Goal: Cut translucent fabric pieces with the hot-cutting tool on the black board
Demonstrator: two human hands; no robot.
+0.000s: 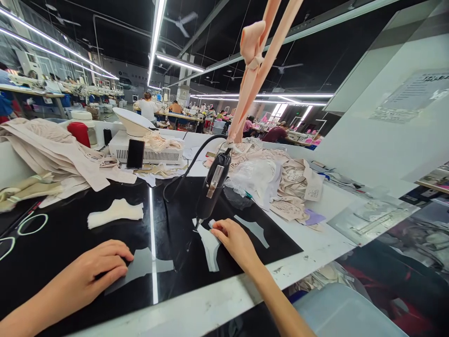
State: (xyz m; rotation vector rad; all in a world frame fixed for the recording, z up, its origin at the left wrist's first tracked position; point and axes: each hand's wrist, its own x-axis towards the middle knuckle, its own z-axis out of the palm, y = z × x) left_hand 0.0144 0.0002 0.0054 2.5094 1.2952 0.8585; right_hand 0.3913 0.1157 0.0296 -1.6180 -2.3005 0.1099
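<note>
My left hand (pixel 94 264) rests on the black work surface with fingers a little apart, at the edge of a translucent grey cut piece (pixel 142 267). My right hand (pixel 238 241) has its thumb and fingers closed at the edge of a white cut fabric piece (pixel 210 250). Over the top end of that piece hangs a black hand tool (pixel 213 185) with a thin pointed tip. A knotted peach fabric strip (pixel 250 75) holds the tool up, and a black cable (pixel 182 175) runs from it. Another translucent piece (pixel 255 230) lies right of my right hand.
A cream stack of cut pieces (pixel 115 213) lies at the left, near green-handled scissors (pixel 32 224). Behind are a phone (pixel 135 153), a white machine box (pixel 122 147), a red thread cone (pixel 79 134) and heaped beige fabric (pixel 291 182). People work at distant tables.
</note>
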